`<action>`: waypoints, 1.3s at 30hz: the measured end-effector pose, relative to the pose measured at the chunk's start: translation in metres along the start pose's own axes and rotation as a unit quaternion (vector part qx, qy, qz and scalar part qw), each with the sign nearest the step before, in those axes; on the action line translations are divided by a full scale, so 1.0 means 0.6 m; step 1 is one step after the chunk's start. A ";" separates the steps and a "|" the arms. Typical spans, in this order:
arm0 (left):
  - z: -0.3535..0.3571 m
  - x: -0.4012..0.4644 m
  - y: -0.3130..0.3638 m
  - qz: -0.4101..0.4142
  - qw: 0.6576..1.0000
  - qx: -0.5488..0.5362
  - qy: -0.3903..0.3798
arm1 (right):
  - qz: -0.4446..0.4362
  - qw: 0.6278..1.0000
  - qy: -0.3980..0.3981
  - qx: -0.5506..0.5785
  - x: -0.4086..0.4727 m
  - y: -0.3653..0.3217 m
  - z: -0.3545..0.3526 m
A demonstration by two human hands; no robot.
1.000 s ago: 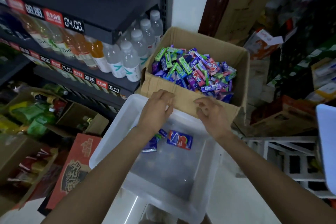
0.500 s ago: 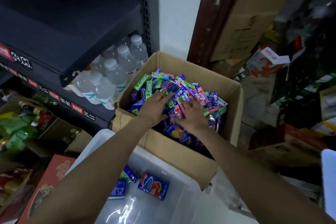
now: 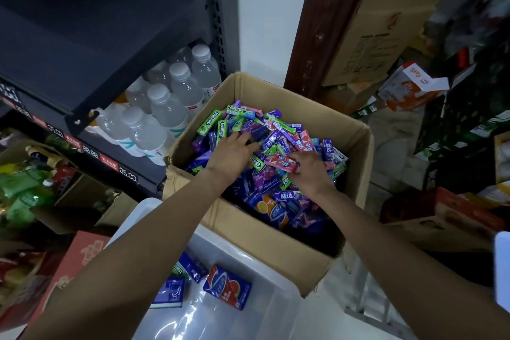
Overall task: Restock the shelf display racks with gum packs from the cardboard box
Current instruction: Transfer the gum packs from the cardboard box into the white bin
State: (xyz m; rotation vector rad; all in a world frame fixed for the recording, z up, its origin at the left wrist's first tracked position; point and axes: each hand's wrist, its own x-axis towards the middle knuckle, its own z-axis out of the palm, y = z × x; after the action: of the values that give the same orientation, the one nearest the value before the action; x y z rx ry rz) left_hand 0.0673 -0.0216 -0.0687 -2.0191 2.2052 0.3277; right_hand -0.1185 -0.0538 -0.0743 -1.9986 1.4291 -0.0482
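while both hands dig, gum packs [image 3: 271,143] fill box [image 3: 276,243].

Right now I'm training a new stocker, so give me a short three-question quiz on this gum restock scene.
1. True or false: both hands are inside the cardboard box.
2. What does the right hand hold? A) a red gum pack B) a water bottle C) nothing
3. Fill in: the red and blue pack lies in the clear plastic ____.

Key: 1. True; the left hand rests on the gum pile. 2. A; its fingers curl round the red gum pack. 3. bin.
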 end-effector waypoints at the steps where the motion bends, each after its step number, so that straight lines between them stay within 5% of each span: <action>1: -0.002 0.000 0.003 -0.005 1.000 -0.003 -0.001 | 0.005 1.000 -0.004 0.015 -0.004 -0.002 0.002; 4: -0.009 -0.006 0.008 -0.021 1.000 -0.007 0.011 | 0.016 0.999 0.000 0.040 -0.016 -0.012 0.009; 7: -0.007 -0.026 0.021 -0.102 0.979 -0.160 0.072 | 0.037 0.997 0.003 0.072 -0.027 -0.027 0.011; 13: 0.008 -0.037 0.053 -0.238 0.877 -0.415 -0.035 | 0.007 0.998 -0.011 0.066 -0.027 -0.042 0.008; 15: 0.015 -0.035 0.058 -0.268 0.819 -0.503 -0.064 | 0.015 0.996 -0.023 0.080 -0.026 -0.042 0.005; 18: 0.012 -0.037 0.061 -0.307 0.725 -0.612 -0.071 | 0.023 0.994 -0.026 0.108 -0.025 -0.039 0.004; 21: 0.011 -0.041 0.063 -0.320 0.686 -0.651 -0.053 | 0.017 0.991 -0.022 0.134 -0.028 -0.035 0.008; 27: 0.006 -0.056 0.070 -0.303 0.678 -0.670 0.000 | -0.006 0.984 0.022 0.178 -0.050 -0.039 0.004; 39: -0.080 -0.200 0.035 -0.159 0.768 -0.600 0.159 | -0.086 0.946 0.179 0.258 -0.170 -0.161 -0.016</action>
State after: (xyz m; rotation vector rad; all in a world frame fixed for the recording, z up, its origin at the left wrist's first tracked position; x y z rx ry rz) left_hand 0.0600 0.0839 0.0083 -3.1391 1.8263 1.8455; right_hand -0.0832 0.0452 0.0196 -1.7128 1.2732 -0.8156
